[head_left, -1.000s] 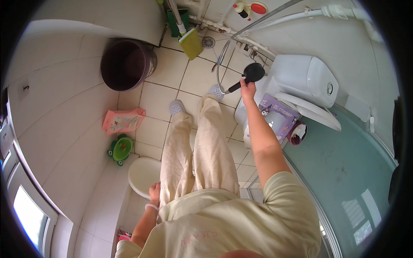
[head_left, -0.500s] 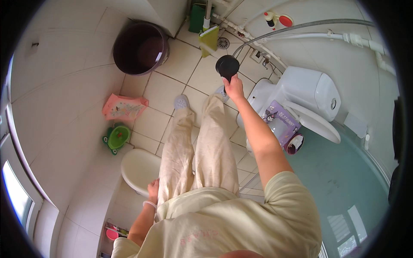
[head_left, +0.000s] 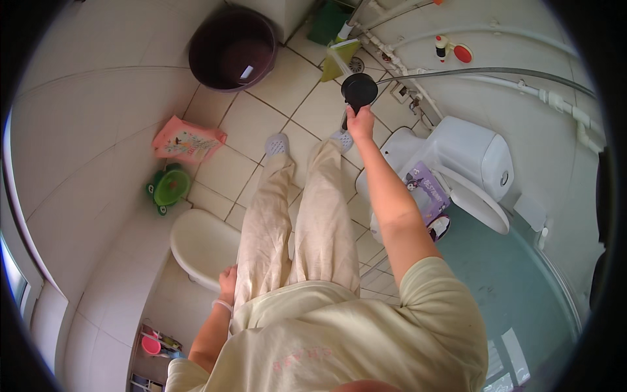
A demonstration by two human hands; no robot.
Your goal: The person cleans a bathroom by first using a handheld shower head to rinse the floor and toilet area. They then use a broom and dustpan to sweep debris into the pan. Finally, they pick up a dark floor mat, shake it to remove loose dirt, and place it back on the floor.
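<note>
While raised at 12 o'clock, right hand (head_left: 360,121) clenched round handle of black shower head (head_left: 359,90), hose running off toward 2. Left hand (head_left: 228,282) low at 7, resting on trouser leg beside white basin (head_left: 199,245); grip can't tell. One purple printed pkg (head_left: 428,189) on toilet (head_left: 457,173) at 3. One dark bucket (head_left: 233,48) at 11, one pink flat pack (head_left: 186,140) and one green frog potty (head_left: 168,187) at 9.

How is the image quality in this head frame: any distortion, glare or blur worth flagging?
Head view: strong fisheye, with tile lines and the grey hose bowing toward a black rim. Daylight is soft and even, brightest on the left wall, and there is no harsh glare. The right hand and shower head are sharp. The left hand is clear, and the shelf clutter at bottom left is too small to read.
</note>
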